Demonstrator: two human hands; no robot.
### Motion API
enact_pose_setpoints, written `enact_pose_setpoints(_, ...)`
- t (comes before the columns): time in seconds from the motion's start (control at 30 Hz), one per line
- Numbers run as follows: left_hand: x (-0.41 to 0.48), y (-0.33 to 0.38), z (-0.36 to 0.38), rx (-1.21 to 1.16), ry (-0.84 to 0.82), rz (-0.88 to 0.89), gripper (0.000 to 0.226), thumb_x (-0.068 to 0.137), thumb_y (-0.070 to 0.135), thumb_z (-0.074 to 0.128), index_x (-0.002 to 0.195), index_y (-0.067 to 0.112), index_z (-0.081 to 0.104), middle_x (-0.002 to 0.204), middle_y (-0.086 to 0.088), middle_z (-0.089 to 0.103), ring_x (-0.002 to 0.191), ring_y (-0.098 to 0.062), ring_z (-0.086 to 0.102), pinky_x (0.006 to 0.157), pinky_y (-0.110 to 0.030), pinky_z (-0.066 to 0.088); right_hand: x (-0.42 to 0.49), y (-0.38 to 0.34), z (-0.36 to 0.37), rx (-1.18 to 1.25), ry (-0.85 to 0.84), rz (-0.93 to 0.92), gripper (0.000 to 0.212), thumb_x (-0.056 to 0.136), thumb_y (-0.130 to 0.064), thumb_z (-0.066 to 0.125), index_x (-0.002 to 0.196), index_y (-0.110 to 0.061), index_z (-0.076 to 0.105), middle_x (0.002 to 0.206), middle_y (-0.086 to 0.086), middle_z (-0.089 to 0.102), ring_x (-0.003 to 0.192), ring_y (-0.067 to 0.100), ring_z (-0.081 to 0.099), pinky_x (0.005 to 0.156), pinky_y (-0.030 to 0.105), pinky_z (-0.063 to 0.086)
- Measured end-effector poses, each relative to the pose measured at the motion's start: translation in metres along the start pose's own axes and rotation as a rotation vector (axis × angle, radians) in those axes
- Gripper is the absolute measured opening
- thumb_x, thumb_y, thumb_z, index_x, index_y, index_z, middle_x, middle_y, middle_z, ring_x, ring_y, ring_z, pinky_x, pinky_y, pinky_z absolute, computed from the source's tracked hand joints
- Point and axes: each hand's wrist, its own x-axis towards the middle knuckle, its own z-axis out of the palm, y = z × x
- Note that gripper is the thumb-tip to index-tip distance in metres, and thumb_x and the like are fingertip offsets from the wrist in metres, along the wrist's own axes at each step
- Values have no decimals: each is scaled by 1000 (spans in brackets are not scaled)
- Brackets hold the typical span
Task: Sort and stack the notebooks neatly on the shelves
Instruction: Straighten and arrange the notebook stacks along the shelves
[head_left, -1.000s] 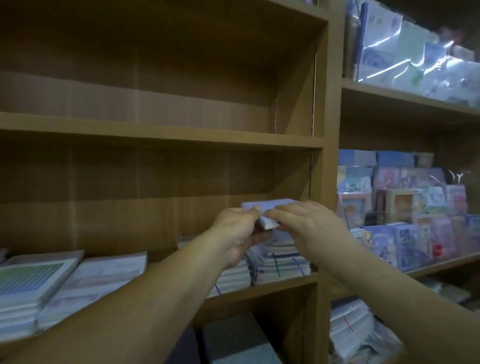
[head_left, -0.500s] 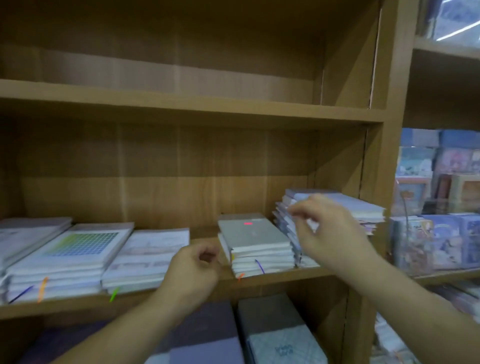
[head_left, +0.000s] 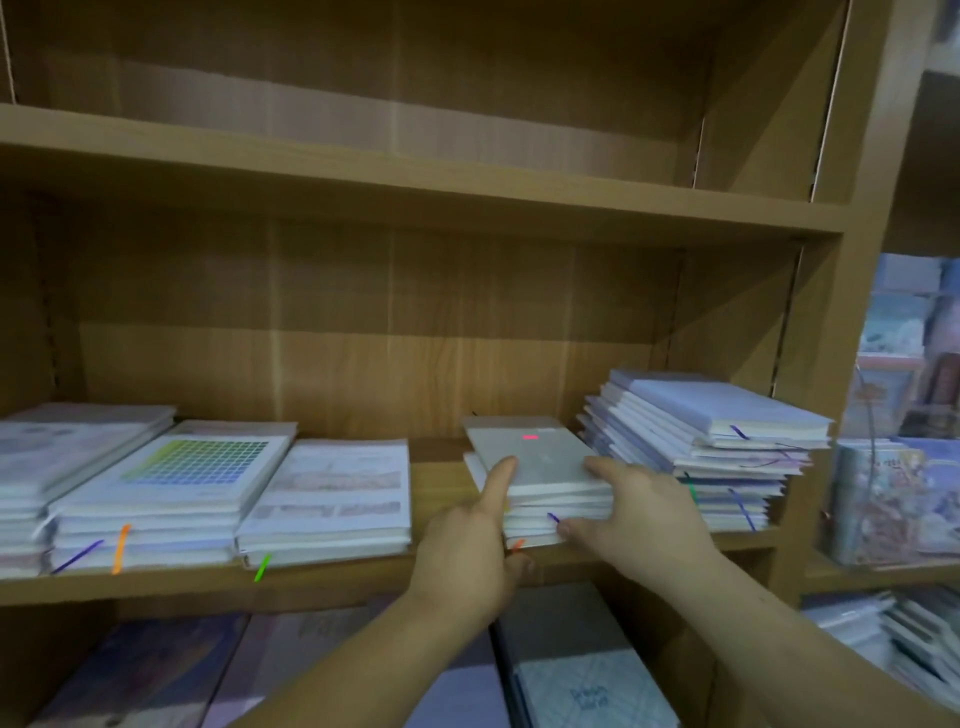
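A short stack of grey notebooks (head_left: 540, 457) with a small pink mark on top lies on the middle shelf (head_left: 332, 584). My left hand (head_left: 470, 556) holds its left front corner, index finger laid along the side and thumb at the lower front. My right hand (head_left: 641, 514) holds the right front corner, index finger on the right edge and thumb on the front. Touching it on the right is a taller, uneven stack of pale blue notebooks (head_left: 706, 441). To the left lie further stacks: one with a colour-grid cover (head_left: 176, 467) and one with a white printed cover (head_left: 337, 483).
The shelf above (head_left: 415, 182) holds nothing. A gap of bare shelf separates the grey stack from the white printed stack. Below lie dark-covered books (head_left: 582, 670). The upright side panel (head_left: 821, 389) stands right of the blue stack, with colourful stationery (head_left: 893, 488) beyond.
The blue notebook was set down on the right stack. Both hands then came onto the grey stack, the left rising from the shelf edge. The view drew closer.
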Motion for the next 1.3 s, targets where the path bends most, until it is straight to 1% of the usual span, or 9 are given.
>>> enact_pose_setpoints(0.47,-1,2,-8,299,-105,145,76,102,36,53,158,16,5,114,-18,71,97,-40,67,81,-47,54,-28,11,9,254,90,-38,81,70,-66,77,141,-33,56,128,-4,64,122,21,57,101,31,40)
enact_pose_setpoints(0.7,-11,8,-13,392,-101,156,72,106,33,46,160,15,2,118,-17,70,100,-39,67,79,-46,52,-33,24,10,616,24,23,52,85,-43,76,134,-37,60,119,-13,61,105,3,59,94,24,49)
enact_pose_setpoints(0.83,-21,11,-14,15,53,49,90,95,34,64,160,30,1,108,-2,73,98,-27,68,82,-40,54,-34,19,14,924,112,247,35,95,-43,65,124,-24,68,107,-7,67,94,-3,61,78,8,45)
enact_pose_setpoints(0.9,-30,10,-17,-216,159,-36,97,89,52,69,160,38,6,98,10,73,95,-14,69,82,-33,55,-37,17,16,866,156,265,52,93,-67,50,117,-26,72,105,-3,69,97,9,64,81,23,46)
enact_pose_setpoints(1.0,-30,14,-17,-631,96,-295,90,80,87,46,157,48,24,119,4,74,112,-19,68,97,-39,56,-36,12,15,808,89,275,56,96,-69,41,130,-31,65,119,-11,63,115,13,56,95,29,40)
enact_pose_setpoints(1.07,-23,28,-16,-899,8,-488,71,87,82,40,152,55,31,105,-11,75,97,-29,74,82,-42,64,-33,4,11,891,72,351,70,86,-83,45,134,-35,63,126,-8,63,121,21,58,104,41,48)
enact_pose_setpoints(1.1,-18,35,-17,-990,-11,-559,61,93,74,43,150,56,33,94,-17,74,84,-32,75,70,-41,65,-32,2,12,934,87,398,69,81,-86,49,123,-35,69,118,-5,68,113,25,63,100,50,53)
enact_pose_setpoints(1.2,-13,40,-21,-1135,-37,-596,57,97,56,57,150,51,36,78,-20,68,64,-29,68,57,-36,62,-27,-7,7,1099,86,510,52,88,-59,66,92,-8,73,86,15,70,80,30,66,79,59,58)
enact_pose_setpoints(1.3,-21,35,-24,-1140,-45,-592,56,96,50,62,147,53,41,71,-14,64,56,-22,62,55,-32,55,-31,-10,3,1199,29,554,35,90,-38,71,92,-3,71,92,23,71,80,33,68,72,50,61)
